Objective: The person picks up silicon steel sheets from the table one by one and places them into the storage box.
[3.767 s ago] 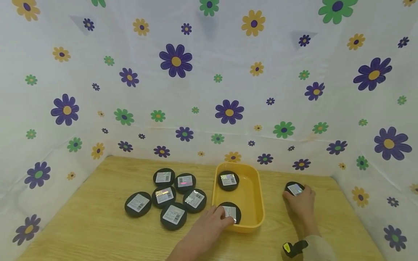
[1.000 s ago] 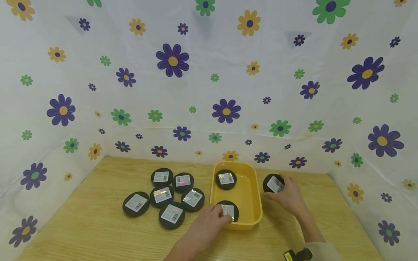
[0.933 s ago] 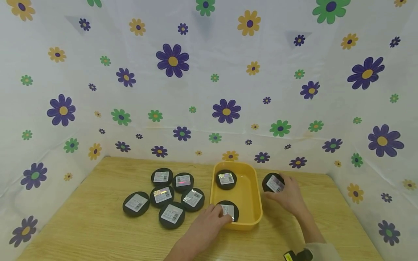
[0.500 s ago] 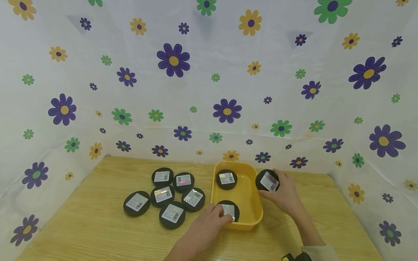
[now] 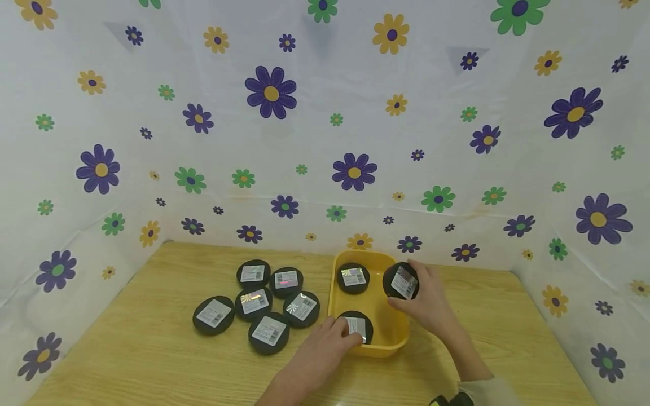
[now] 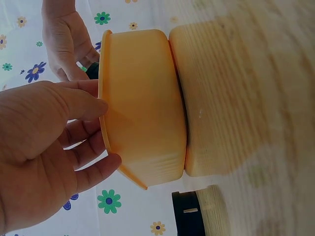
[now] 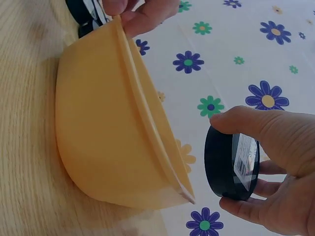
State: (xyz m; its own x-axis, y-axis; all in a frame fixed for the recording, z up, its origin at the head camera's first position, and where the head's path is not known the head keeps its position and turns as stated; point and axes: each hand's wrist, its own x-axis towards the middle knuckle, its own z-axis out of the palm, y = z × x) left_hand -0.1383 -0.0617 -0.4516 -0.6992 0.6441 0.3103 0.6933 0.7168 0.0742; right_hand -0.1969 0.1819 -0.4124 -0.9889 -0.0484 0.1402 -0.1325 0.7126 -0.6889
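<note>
My left hand [image 5: 325, 349] pinches the near-left rim of a yellow plastic bin [image 5: 376, 352], thumb outside and fingers inside, as the left wrist view shows. My right hand [image 5: 429, 299] grips a flat round black container [image 5: 400, 282] with a white label, thumb and fingers on opposite edges. From the head it overlaps the bin's right rim; in the right wrist view the gripped container is held on edge, apart from the rim. Inside the bin, one similar container [image 5: 353, 278] lies at the far end. Another black container [image 5: 367, 324] sits at the near end, partly hidden by my left fingers.
Several more labelled black containers [image 5: 269, 334] lie grouped left of the bin on the wooden table [image 5: 152, 349], one container [image 5: 213, 315] at the group's left edge. White flower-printed cloth [image 5: 304, 141] hangs behind and at both sides. My right wrist wears a black strap [image 5: 452, 400].
My right hand has lifted the black container from the table at the right and carried it left to the bin's right rim. My left hand has stayed on the bin.
</note>
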